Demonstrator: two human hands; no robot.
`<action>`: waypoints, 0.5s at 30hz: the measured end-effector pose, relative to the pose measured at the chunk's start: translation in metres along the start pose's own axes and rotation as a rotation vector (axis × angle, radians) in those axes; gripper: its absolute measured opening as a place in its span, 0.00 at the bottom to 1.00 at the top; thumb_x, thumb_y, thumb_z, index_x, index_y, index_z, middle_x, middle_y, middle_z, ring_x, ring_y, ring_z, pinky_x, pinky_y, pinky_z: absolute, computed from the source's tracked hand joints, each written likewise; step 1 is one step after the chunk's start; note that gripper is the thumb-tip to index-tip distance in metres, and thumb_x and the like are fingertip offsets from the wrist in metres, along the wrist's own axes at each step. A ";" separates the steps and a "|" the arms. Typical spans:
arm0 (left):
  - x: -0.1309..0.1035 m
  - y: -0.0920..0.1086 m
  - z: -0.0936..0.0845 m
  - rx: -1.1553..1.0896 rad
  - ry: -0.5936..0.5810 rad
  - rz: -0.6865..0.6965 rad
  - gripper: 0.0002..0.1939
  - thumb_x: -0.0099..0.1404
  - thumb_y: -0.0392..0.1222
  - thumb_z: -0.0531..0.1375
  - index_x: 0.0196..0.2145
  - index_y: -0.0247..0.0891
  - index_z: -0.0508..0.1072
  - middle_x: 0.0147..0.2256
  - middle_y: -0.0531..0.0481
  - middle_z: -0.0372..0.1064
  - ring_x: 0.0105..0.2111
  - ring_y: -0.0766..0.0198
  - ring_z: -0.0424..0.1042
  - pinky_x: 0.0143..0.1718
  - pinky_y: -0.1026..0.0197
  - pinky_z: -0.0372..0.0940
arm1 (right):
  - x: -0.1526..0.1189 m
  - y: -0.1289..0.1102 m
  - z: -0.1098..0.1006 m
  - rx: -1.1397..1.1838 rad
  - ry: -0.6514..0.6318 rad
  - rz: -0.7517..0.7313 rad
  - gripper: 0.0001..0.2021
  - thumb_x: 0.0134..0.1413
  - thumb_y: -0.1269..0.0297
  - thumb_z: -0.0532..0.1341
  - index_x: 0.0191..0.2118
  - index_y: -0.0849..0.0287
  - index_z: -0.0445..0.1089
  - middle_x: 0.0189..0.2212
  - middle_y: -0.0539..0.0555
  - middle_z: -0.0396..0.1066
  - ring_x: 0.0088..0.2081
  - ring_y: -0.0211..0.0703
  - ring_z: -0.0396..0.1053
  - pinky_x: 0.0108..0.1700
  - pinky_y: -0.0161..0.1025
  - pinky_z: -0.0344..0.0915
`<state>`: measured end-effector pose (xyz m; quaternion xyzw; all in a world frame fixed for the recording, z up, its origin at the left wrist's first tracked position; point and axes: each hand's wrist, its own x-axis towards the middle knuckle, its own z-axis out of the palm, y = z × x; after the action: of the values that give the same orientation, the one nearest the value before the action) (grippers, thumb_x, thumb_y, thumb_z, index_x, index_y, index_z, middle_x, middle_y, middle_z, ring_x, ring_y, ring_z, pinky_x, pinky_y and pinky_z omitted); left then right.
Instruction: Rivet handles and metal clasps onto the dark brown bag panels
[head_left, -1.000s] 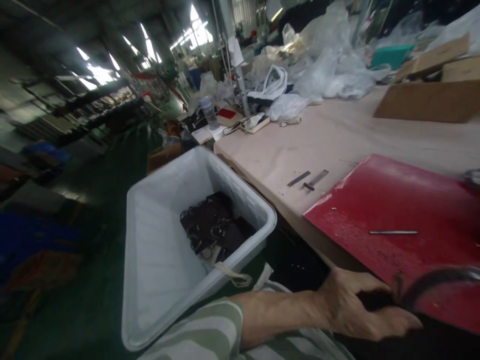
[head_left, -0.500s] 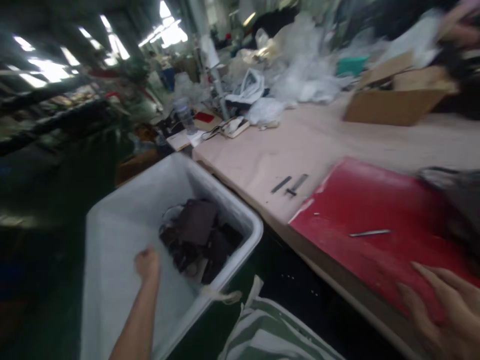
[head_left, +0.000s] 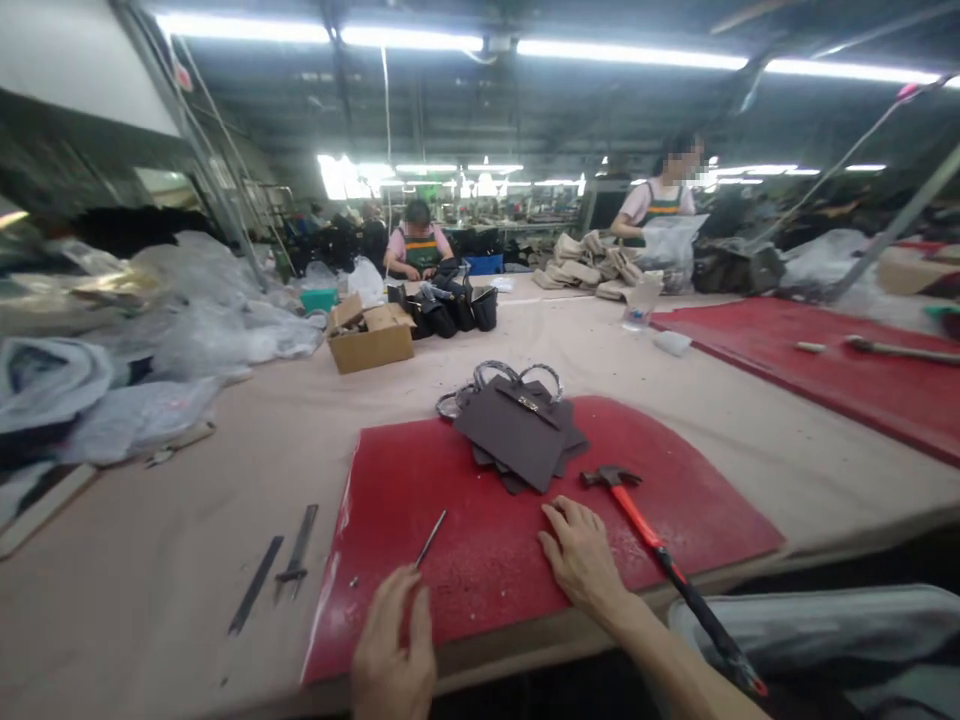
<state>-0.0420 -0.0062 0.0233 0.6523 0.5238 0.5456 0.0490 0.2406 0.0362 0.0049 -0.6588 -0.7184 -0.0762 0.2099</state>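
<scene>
My left hand (head_left: 394, 645) is at the front edge of the red mat (head_left: 615, 425), fingers stretched out and nothing seen in them. Its fingertips are close to the lower end of a thin metal rod (head_left: 430, 540); whether they touch it I cannot tell. My right hand (head_left: 583, 552) rests on the mat with fingers apart, empty. Just beyond it lies a stack of dark brown bag panels (head_left: 510, 435) with wrapped loop handles and a metal clasp on the top one. To its right a claw hammer (head_left: 637, 515) with an orange and black handle crosses the mat's front edge.
Left of the mat lie a steel ruler (head_left: 255, 585) and a sliding gauge (head_left: 300, 550). A cardboard box (head_left: 371, 345), dark bags (head_left: 454, 308) and plastic wrapping (head_left: 202, 310) stand farther back. Two people work across the table. Another red mat (head_left: 847, 360) is at right.
The view has swung right, from the white bin to the table. My left hand has moved from over the bin to the mat, its fingers opening. My right hand stays over the mat.
</scene>
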 end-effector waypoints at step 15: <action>0.243 -0.023 0.220 0.292 -0.625 -0.473 0.12 0.51 0.41 0.71 0.30 0.35 0.75 0.28 0.42 0.76 0.34 0.51 0.78 0.35 0.57 0.72 | -0.006 0.000 0.008 0.096 0.009 0.103 0.19 0.61 0.65 0.59 0.57 0.61 0.70 0.57 0.64 0.68 0.57 0.60 0.63 0.62 0.58 0.56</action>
<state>0.0768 0.2944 0.0810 0.6484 0.6910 0.2151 0.2363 0.2391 0.0343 -0.0049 -0.6838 -0.6853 -0.0338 0.2481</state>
